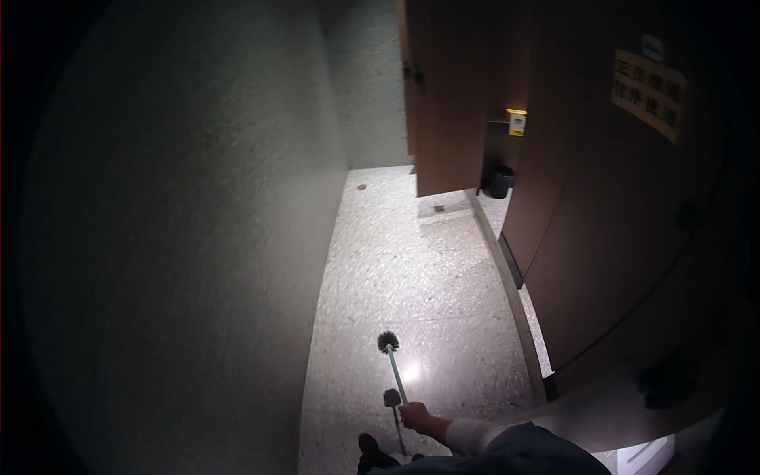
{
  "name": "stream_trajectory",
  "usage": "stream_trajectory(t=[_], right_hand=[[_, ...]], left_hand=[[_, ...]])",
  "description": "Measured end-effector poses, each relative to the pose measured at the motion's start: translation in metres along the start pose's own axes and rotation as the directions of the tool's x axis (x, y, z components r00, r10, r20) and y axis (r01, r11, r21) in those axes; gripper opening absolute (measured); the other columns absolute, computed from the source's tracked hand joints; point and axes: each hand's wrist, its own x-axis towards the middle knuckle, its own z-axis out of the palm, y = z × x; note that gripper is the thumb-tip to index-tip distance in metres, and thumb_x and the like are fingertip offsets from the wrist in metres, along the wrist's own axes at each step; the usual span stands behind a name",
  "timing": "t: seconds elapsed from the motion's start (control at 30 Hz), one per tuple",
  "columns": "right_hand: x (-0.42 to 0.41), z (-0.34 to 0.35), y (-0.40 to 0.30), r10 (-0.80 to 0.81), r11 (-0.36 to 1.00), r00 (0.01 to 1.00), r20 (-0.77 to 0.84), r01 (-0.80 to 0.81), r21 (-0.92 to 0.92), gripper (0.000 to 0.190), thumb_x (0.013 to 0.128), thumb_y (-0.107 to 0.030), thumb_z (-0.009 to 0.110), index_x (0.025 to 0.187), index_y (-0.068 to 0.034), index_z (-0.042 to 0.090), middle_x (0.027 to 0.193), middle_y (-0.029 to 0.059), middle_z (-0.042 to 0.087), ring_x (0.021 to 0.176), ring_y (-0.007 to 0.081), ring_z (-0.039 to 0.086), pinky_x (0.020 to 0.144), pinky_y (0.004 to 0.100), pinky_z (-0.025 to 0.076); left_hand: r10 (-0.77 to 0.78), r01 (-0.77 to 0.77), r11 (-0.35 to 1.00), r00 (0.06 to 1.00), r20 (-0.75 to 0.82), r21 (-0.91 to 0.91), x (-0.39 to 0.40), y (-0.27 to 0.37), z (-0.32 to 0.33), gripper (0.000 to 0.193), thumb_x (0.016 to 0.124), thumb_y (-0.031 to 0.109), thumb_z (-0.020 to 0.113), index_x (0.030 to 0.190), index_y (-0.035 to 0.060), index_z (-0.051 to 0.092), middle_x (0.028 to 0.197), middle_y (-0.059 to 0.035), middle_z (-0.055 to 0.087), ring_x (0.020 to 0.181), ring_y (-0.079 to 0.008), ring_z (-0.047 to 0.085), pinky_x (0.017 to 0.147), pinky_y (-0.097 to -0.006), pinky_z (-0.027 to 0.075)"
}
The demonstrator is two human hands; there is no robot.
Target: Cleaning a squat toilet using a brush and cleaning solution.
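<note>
My right hand [415, 417] grips the pale handle of a toilet brush [398, 374]. The brush points forward, away from me, and its round dark bristle head [388, 342] is held above the speckled floor [409, 285]. Its shadow falls on the floor nearer to me. My left hand is out of view. A dark shoe [369, 448] shows at the bottom edge, to the left of my sleeve.
A grey wall [196, 237] runs along the left. On the right stand brown cubicle panels [594, 208], one bearing a sign [648, 95] with writing. Farther ahead, a brown door [448, 107] stands ajar beside a black bin [500, 181]. A raised sill [510, 285] edges the cubicles.
</note>
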Motion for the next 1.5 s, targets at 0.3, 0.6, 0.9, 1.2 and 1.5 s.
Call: stream_trajectory(t=[0.3,0.6,0.9,1.2,1.5], right_hand=[[0.01,-0.064,-0.099,-0.219,0.965,0.578,-0.786,0.007,-0.264,0.013,0.079,-0.013,0.051,0.07,-0.006,0.046,0.058,0.0064,0.046,0.046,0.016,0.047,0.037,0.0307,0.039],[0.065,-0.101,-0.171,-0.117,0.933,0.33,-0.937,0.359,0.01,0.014,0.079,-0.008,0.049,0.068,-0.003,0.042,0.052,0.0076,0.043,0.04,0.0173,0.043,0.034,0.0308,0.035],[0.153,-0.2,-0.352,-0.108,0.908,0.339,-0.935,0.416,0.046,0.017,0.08,-0.009,0.05,0.066,-0.003,0.042,0.05,0.0059,0.042,0.039,0.0175,0.042,0.033,0.0314,0.034],[0.225,-0.236,-0.598,-0.218,0.849,0.361,-0.907,0.528,0.006,0.013,0.082,-0.011,0.052,0.073,-0.005,0.044,0.053,0.0028,0.043,0.04,0.0108,0.04,0.033,0.0247,0.032],[0.313,-0.346,-0.728,-0.265,0.885,0.37,-0.891,0.46,-0.072,0.014,0.081,-0.014,0.053,0.07,-0.006,0.052,0.054,0.0014,0.047,0.045,0.0113,0.044,0.042,0.0241,0.036]], left_hand=[[0.422,-0.46,0.868,0.881,0.214,0.184,0.159,0.204,0.172,0.071,0.051,0.024,0.077,0.11,0.0005,0.046,0.094,-0.016,0.057,0.083,-0.0254,0.057,0.075,-0.0351,0.044],[0.758,-0.774,0.6,0.469,0.453,-0.201,0.173,0.496,0.338,0.069,0.048,0.029,0.079,0.105,0.0016,0.05,0.091,-0.0161,0.059,0.081,-0.0294,0.059,0.073,-0.0361,0.046],[0.717,-0.74,0.65,0.521,0.464,-0.175,0.138,0.586,0.52,0.074,0.05,0.025,0.078,0.112,0.0002,0.046,0.09,-0.0154,0.059,0.082,-0.026,0.058,0.077,-0.0347,0.044],[0.621,-0.699,0.708,0.551,0.558,-0.098,0.154,0.709,0.661,0.07,0.052,0.024,0.076,0.11,-0.0016,0.046,0.089,-0.0148,0.059,0.083,-0.0245,0.058,0.077,-0.0345,0.044],[0.633,-0.683,0.706,0.489,0.601,-0.188,0.144,0.907,0.846,0.065,0.053,0.022,0.075,0.107,-0.0015,0.047,0.089,-0.0149,0.059,0.081,-0.025,0.058,0.075,-0.0345,0.045]])
